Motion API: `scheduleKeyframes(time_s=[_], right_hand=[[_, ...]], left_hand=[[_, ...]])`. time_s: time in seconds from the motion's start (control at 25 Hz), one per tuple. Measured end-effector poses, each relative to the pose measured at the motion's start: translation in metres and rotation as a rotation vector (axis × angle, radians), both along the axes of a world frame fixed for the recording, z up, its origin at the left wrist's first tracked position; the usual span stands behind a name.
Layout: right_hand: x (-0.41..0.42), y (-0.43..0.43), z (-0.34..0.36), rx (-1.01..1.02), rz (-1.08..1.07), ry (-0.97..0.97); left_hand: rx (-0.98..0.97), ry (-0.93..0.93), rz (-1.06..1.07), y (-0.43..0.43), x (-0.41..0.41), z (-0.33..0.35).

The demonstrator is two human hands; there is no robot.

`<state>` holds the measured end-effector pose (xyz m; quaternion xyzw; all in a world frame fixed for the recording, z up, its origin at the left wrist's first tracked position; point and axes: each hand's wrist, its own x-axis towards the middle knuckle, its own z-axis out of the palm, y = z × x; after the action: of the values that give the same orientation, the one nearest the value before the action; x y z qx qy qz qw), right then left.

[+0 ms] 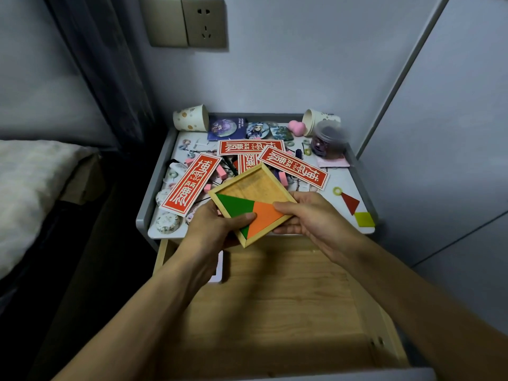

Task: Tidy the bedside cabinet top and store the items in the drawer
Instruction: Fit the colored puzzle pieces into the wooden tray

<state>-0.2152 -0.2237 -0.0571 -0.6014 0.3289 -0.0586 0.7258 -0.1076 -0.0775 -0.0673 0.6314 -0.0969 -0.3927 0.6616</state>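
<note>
A beige wall socket (187, 22) sits top centre; a pale mattress (30, 193) lies at the left.

A pale wood tray (255, 185) holds a green triangle (233, 206) and an orange triangle (264, 221); red cards (189, 185) bear cream lettering; a white cup (191, 118) has orange dots.

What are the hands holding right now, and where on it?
Both hold the square wooden puzzle tray: left hand grips its near-left edge, thumb on the green triangle; right hand its right edge.
</note>
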Motion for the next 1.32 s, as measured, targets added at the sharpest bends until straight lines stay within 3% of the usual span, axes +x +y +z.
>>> scheduleKeyframes(time_s=[0.24,0.36,0.44,0.48,0.56,0.8,1.04,1.32], right_hand=[[-0.005,0.0,0.005,-0.043,0.046,0.008],[-0.02,-0.039,0.011,-0.546,0.053,0.173],[-0.031,-0.068,0.001,-0.965,0.021,0.426],[-0.034,-0.075,-0.007,-1.072,0.043,0.553],[-0.036,-0.078,-0.023,-1.097,0.086,0.679],[-0.034,-0.079,-0.035,-1.03,0.048,0.652],[-0.036,-0.076,-0.033,-1.133,0.082,0.721],[-0.042,-0.094,-0.013,-1.049,-0.114,0.529]], left_hand=[[0.007,-0.015,0.036,-0.003,-0.003,-0.001],[0.019,-0.034,0.057,-0.003,0.001,-0.001],[0.022,-0.043,0.062,-0.002,0.003,-0.001],[0.023,-0.045,0.059,-0.003,0.004,-0.002],[0.025,-0.041,0.051,-0.004,0.003,-0.003],[0.01,-0.055,0.014,-0.004,0.002,-0.002],[0.0,-0.047,0.01,-0.004,0.002,-0.002],[0.001,-0.054,0.007,-0.003,0.004,-0.004]])
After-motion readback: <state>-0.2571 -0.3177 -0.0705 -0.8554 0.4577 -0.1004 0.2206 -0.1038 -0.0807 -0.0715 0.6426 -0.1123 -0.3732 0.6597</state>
